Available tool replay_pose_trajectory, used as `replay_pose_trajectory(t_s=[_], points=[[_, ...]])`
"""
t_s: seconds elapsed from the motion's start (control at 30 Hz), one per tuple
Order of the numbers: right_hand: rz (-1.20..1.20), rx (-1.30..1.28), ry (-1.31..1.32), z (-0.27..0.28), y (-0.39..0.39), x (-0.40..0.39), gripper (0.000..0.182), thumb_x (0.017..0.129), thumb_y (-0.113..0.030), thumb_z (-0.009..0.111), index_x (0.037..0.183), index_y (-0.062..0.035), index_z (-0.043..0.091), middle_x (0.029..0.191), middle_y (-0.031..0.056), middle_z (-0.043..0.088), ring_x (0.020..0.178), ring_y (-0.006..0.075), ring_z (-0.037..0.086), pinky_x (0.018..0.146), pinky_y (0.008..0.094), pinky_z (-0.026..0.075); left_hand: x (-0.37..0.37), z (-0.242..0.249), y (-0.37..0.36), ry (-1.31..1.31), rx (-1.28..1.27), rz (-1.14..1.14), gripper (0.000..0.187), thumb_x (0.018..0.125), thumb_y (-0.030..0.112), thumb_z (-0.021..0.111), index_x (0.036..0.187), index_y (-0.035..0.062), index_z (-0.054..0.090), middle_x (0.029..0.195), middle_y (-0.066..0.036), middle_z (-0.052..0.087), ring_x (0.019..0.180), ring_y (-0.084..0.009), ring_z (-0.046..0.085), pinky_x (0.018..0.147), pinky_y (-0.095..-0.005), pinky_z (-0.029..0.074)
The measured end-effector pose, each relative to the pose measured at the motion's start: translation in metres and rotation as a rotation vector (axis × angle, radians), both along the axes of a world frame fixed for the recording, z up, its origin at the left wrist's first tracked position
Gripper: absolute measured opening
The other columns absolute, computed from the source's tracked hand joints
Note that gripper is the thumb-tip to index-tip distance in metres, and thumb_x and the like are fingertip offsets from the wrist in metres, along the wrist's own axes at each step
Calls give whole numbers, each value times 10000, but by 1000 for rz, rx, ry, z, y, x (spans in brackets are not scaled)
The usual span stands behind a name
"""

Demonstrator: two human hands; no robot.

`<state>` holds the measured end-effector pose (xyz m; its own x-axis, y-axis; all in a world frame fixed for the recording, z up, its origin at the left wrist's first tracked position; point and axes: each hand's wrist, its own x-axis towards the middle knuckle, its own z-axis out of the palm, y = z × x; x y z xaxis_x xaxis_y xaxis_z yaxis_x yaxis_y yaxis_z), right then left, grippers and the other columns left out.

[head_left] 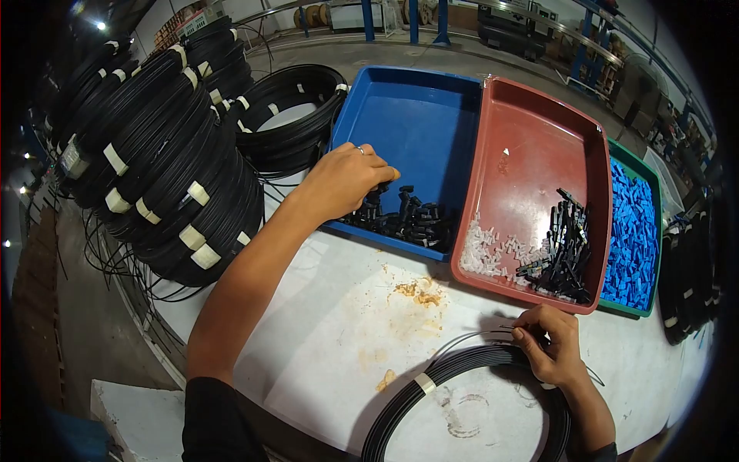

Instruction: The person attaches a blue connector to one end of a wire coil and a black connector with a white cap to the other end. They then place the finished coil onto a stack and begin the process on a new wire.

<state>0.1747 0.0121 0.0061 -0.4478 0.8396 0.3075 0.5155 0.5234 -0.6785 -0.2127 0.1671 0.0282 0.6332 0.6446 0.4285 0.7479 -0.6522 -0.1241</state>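
My left hand [346, 183] is over the near-left part of the blue tray [412, 115], fingers curled together beside small black connector pieces [419, 219]. What its fingertips hold is hidden beneath them. My right hand [550, 343] is closed, thumb against fingers, on the thin black cable [481, 333] near its end. That cable belongs to a black cable coil [404, 408] lying on the white table [308, 346], bound with pale tape. The right hand is over the coil's far right side, just in front of the red tray [531, 138].
White small parts [493, 250] and slim black parts [566, 250] lie in the red tray. A green tray [653, 231] beyond it holds blue pieces [631, 239]. Tall stacks of taped black coils [154, 162] crowd the left; more black coils [687, 269] stand at the right edge.
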Motion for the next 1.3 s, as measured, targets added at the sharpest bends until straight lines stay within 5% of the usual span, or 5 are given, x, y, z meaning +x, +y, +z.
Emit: replay_pose_trajectory(t_s=[0.43,0.6,0.73,1.1,1.3], points=[[-30,-16,103,8,-5,4,85,893,-40,729,959,1,695,767,102,642,618,184,587,584,309,456,22,14,-17,-202,-79,78,151,789,57,781,917,37,704,909,-100,735,897,-301,663,826,-414,498],[-117,-277,284,18,-7,24,85,926,-63,714,953,7,676,753,8,643,666,62,506,609,271,427,72,33,-53,-413,-127,-82,168,796,39,773,943,4,697,906,-136,727,863,-308,675,735,-389,525],[-306,-2,79,2,-7,47,78,857,-7,737,909,5,680,743,123,663,670,181,614,650,341,479,141,33,-86,-606,-249,-252,148,817,28,752,955,-15,717,927,-143,731,828,-276,714,743,-343,547],[-424,146,367,-26,-27,53,103,879,-89,687,898,-2,636,821,128,644,776,283,625,730,386,475,211,-19,-130,-824,-719,-237,182,836,44,827,998,-7,762,909,-73,760,865,-116,703,758,-268,564],[-302,280,287,-29,-27,54,62,874,-71,705,906,-25,678,818,79,658,709,195,565,650,324,440,201,-38,-132,-876,-563,-359,185,807,46,839,981,14,782,928,-91,784,813,-136,730,733,-275,572]])
